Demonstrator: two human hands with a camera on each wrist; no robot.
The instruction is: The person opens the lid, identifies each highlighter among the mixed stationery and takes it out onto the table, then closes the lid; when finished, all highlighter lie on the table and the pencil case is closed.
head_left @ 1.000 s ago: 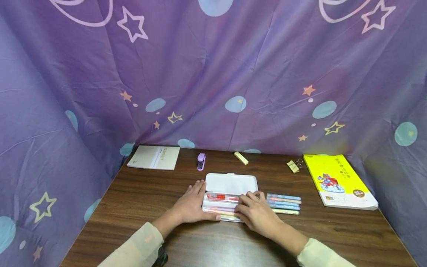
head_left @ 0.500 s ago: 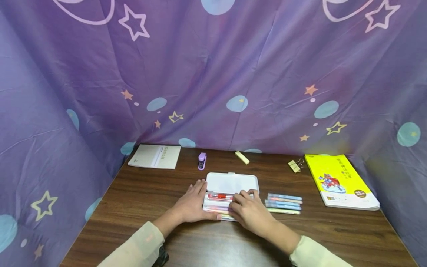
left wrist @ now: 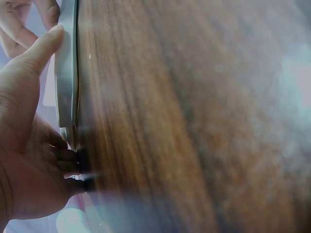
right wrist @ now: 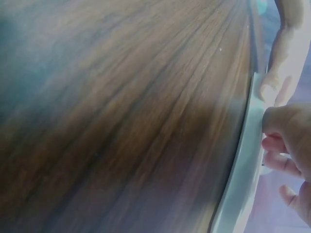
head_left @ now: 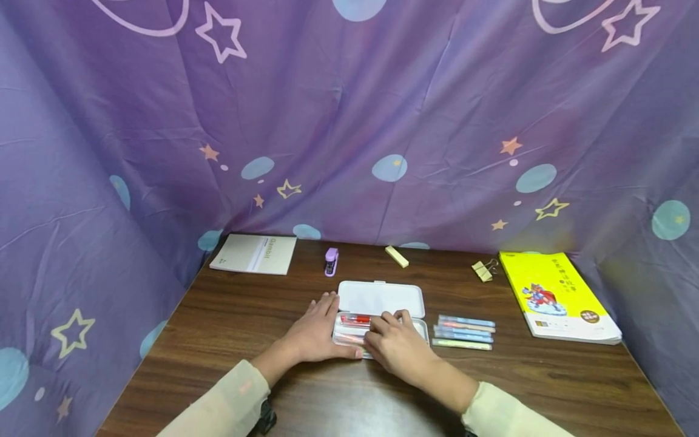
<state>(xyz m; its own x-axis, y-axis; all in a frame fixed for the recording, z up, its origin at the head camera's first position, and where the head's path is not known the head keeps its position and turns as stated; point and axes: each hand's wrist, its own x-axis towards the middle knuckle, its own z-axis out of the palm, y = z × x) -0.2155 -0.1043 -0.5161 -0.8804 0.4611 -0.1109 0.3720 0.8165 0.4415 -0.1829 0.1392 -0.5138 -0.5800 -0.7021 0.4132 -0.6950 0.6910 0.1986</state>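
Observation:
A white pencil case (head_left: 380,298) lies on the table with its lid folded back, a red pen (head_left: 356,318) and several pale pens (head_left: 349,338) inside. My left hand (head_left: 314,331) braces it, thumb (left wrist: 46,46) straight along the front edge and fingers straight at the left side. My right hand (head_left: 398,346) is over the middle of the case, fingers bent down among the pens. In the right wrist view its thumb (right wrist: 274,119) and fingertips sit at the case's front rim. I cannot tell whether they pinch a pen, since the hand hides them.
Several light blue and pale pens (head_left: 464,328) and a yellow-green pen (head_left: 461,345) lie right of the case. Behind stand a notebook (head_left: 253,254), a purple stapler (head_left: 330,262), a pale yellow block (head_left: 397,256), a binder clip (head_left: 483,271) and a yellow book (head_left: 557,297). A purple curtain (head_left: 349,121) surrounds the table.
My right hand has slid left across the pens, uncovering the right end of the case and more of the yellow-green pen. My left hand has stayed at the case.

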